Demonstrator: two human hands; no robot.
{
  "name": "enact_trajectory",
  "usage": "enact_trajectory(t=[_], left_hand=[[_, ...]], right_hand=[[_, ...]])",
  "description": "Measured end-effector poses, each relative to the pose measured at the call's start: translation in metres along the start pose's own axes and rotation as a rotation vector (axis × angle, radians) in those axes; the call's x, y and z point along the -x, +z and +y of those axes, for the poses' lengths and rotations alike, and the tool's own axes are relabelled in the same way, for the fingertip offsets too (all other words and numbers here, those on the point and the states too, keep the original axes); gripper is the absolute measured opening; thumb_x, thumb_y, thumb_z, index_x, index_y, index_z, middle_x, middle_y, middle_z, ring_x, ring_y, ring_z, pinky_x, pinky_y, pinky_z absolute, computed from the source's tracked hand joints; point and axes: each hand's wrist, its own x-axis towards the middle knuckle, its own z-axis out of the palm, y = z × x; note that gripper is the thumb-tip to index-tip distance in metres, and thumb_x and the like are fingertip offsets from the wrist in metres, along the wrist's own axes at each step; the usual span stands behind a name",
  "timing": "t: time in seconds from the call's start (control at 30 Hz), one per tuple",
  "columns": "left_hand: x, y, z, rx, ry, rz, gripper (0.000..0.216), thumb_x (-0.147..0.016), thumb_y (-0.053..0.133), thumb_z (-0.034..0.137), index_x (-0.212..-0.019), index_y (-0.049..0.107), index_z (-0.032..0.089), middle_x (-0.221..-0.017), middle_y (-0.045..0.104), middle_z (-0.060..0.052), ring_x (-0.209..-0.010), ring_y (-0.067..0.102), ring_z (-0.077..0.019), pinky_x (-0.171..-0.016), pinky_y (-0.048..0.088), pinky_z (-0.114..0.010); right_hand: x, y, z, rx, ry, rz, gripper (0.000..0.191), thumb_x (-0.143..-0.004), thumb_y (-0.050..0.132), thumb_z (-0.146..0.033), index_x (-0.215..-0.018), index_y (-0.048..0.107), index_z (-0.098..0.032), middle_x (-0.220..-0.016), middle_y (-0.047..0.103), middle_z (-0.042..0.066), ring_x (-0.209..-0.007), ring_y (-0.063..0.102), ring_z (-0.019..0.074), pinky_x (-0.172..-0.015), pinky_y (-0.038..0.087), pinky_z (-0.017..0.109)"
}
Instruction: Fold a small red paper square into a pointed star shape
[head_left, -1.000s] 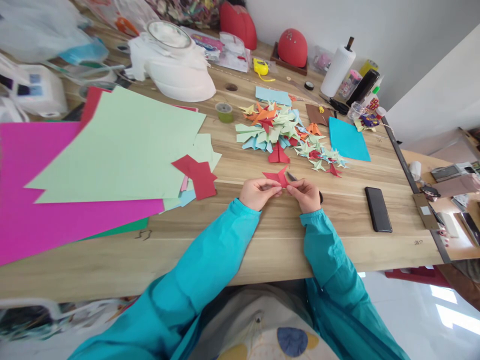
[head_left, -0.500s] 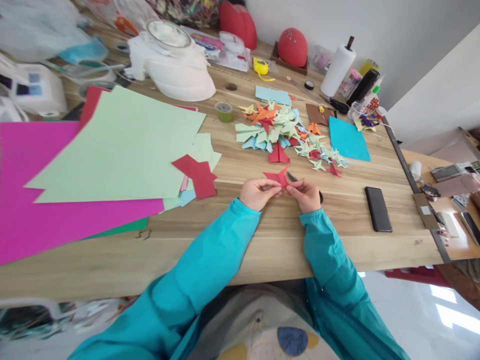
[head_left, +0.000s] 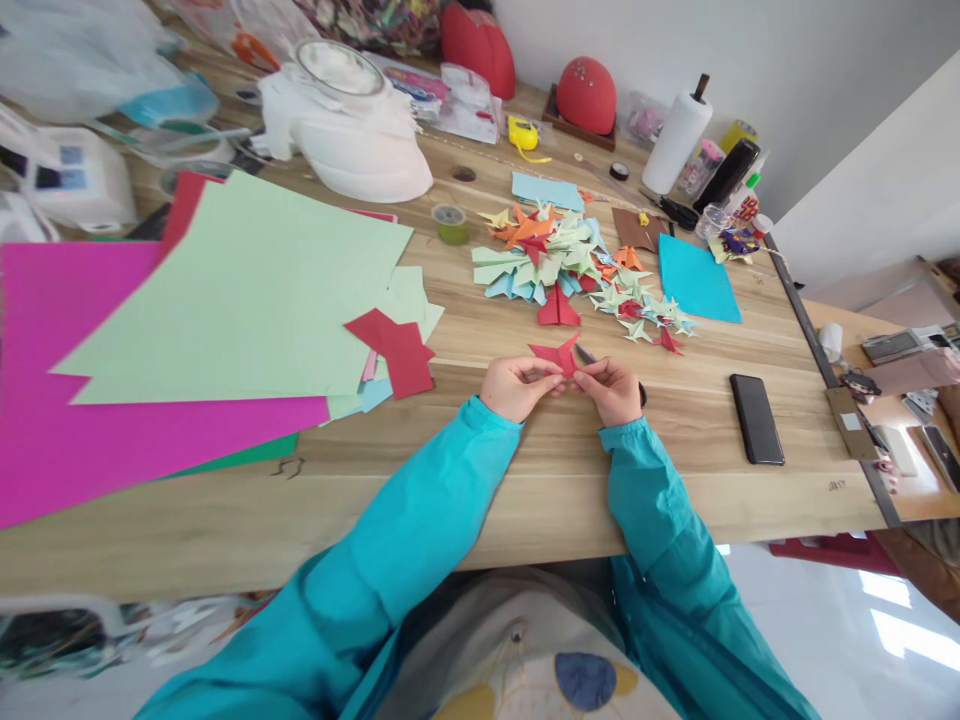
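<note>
Between my fingertips is a small red folded paper piece (head_left: 556, 353) with pointed tips. My left hand (head_left: 519, 387) pinches its lower left edge, and my right hand (head_left: 611, 388) pinches its lower right. A dark slim tool (head_left: 585, 354), perhaps scissors, lies partly hidden under my right hand. Just beyond my hands rests a red folded paper plane (head_left: 558, 307), at the near edge of a heap of folded paper pieces (head_left: 551, 255) in green, orange, blue and red. Red paper scraps (head_left: 405, 355) lie to the left of my left hand.
Large green sheets (head_left: 247, 300) overlap a magenta sheet (head_left: 112, 440) on the left. A phone (head_left: 757, 419) and a blue square sheet (head_left: 697, 278) lie on the right. Along the back stand a white cap form (head_left: 367, 150), a yellow tape measure (head_left: 523, 132) and a red pincushion (head_left: 586, 95).
</note>
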Motion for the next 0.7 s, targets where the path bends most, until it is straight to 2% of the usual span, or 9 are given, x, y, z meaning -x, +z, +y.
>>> enact_trajectory(t=[0.5,0.7], left_hand=[[-0.0010,-0.0028,0.0012,0.064,-0.079,-0.087,0.025,-0.049,0.074,0.026,-0.064,0.061,0.011,-0.055,0.065,-0.004,-0.053,0.062,-0.0176,-0.057,0.051,-0.031],[-0.0021,-0.0015,-0.0007,-0.039,-0.015,-0.010,0.028,-0.046,0.075,0.027,-0.056,0.052,0.014,-0.047,0.060,0.000,-0.046,0.058,-0.0135,-0.049,0.046,-0.025]], right_hand=[[0.0007,0.0002,-0.0023,0.057,-0.028,0.025,0.027,-0.053,0.073,-0.036,-0.060,0.054,-0.017,-0.050,0.062,-0.001,-0.049,0.059,0.0138,-0.052,0.051,0.029],[0.0034,0.0044,-0.0012,0.034,-0.022,0.011,0.029,-0.052,0.073,-0.036,-0.060,0.054,-0.017,-0.051,0.063,-0.001,-0.049,0.060,0.0130,-0.052,0.050,0.027]])
